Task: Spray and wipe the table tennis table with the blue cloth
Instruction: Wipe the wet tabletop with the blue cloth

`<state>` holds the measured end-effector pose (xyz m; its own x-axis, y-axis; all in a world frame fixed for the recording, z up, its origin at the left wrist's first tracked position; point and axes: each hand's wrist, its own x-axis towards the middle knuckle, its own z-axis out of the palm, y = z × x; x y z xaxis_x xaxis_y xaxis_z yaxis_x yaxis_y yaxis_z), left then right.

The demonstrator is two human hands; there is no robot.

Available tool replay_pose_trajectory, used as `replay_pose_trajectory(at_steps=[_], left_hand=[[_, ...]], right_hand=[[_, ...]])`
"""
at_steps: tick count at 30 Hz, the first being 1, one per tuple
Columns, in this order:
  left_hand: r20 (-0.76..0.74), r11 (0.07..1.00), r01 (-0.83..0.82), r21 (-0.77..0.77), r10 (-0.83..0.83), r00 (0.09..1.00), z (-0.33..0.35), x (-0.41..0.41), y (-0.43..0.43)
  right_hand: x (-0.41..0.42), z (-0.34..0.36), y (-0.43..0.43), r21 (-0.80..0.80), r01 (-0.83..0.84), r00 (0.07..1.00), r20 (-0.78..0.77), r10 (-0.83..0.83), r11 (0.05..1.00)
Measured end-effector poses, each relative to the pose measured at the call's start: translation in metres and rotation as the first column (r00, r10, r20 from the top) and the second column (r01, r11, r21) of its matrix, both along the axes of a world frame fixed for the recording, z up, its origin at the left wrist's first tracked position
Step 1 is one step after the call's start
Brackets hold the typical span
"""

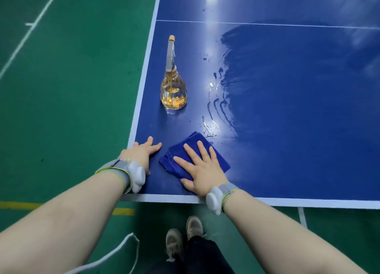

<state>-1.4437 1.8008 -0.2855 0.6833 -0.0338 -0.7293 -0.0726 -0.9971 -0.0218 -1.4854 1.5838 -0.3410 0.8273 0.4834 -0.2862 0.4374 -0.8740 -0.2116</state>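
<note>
Right grip (203, 168) lay flat, fingers (202, 150) spread, on a folded blue cloth (194, 138) at the blue desk's (287, 160) near corner. Left grip (141, 153) rested flat beside it. Spray bottle (173, 92) of amber liquid stood beyond, beside wet streaks (218, 107); green floor (72, 88) around.

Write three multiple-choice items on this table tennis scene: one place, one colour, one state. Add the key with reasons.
1. Where does the spray bottle stand?
A. on the table tennis table, beyond the left hand
B. on the floor
C. on a shelf

2. What colour is its liquid?
A. green
B. amber
C. red

3. What is the right hand doing?
A. gripping the bottle
B. pressing flat on the blue cloth
C. hanging free

Key: 1 A, upright near the table's left edge; 2 B, amber shows through the clear body; 3 B, straight fingers lie on the folded cloth.
</note>
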Motion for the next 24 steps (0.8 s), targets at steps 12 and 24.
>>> replay_pose_trajectory(at_steps=[12,24], left_hand=[[-0.144,0.999,-0.006,-0.05,-0.002,0.99,0.016,0.023,0.005],[0.121,0.956,0.101,-0.275,-0.069,0.99,0.011,0.028,0.05]], right_hand=[[0.068,0.001,-0.099,-0.115,0.718,0.693,0.024,-0.721,0.687],[0.013,0.006,0.089,-0.055,0.447,0.894,-0.007,-0.449,0.893]])
